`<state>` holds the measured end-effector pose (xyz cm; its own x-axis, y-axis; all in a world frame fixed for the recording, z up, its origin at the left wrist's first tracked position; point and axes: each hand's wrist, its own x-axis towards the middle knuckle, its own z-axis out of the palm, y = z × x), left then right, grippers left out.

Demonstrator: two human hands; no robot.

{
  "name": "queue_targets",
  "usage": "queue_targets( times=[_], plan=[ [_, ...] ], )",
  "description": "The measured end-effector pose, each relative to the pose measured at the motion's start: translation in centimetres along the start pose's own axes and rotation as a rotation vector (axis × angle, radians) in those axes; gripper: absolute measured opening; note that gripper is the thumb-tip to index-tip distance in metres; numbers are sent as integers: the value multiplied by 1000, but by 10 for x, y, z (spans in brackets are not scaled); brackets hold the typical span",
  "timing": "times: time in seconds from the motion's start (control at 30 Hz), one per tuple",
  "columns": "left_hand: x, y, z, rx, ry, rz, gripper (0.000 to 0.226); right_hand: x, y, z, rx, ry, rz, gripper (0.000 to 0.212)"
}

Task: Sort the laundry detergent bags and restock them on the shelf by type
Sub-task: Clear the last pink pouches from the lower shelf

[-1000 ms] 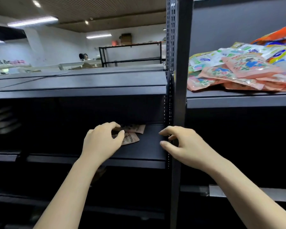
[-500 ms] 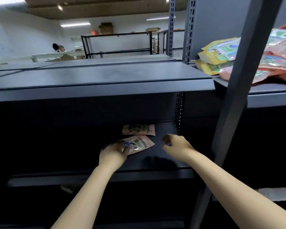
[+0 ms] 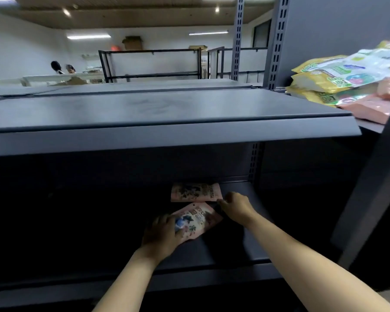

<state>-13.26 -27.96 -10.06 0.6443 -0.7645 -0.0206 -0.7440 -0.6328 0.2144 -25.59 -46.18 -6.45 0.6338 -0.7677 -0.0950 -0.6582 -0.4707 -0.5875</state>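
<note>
Front pink bag (image 3: 195, 222) lies on the lower shelf (image 3: 230, 255), gripped at its near-left corner by the left hand (image 3: 161, 235) | right hand (image 3: 235, 207) curled at its far-right corner; hold cannot be told | rear pink bag (image 3: 195, 192) lies just behind.

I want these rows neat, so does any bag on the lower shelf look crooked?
Yes. The front pink bag under the left hand lies askew, angled against the straight rear pink bag near the right hand.
</note>
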Motion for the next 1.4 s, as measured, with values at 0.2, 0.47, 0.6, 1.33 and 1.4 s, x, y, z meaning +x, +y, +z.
queue_targets(
  times=[0.2,0.47,0.6,1.33,1.4],
  plan=[
    [-2,-18,-3,-67,-4,30,52,43,-7,27,116,-19,232,69],
    [-8,-6,-13,27,4,-82,70,49,-15,43,-33,141,365,61],
    [-13,0,-19,24,19,-122,63,52,-20,38,-15,74,384,46],
    [-79,57,-46,-359,568,-284,27,-75,-10,-56,18,453,-363,34],
    [-95,74,-51,-411,654,-245,24,-94,-3,-64,79,553,-421,30]
  ],
)
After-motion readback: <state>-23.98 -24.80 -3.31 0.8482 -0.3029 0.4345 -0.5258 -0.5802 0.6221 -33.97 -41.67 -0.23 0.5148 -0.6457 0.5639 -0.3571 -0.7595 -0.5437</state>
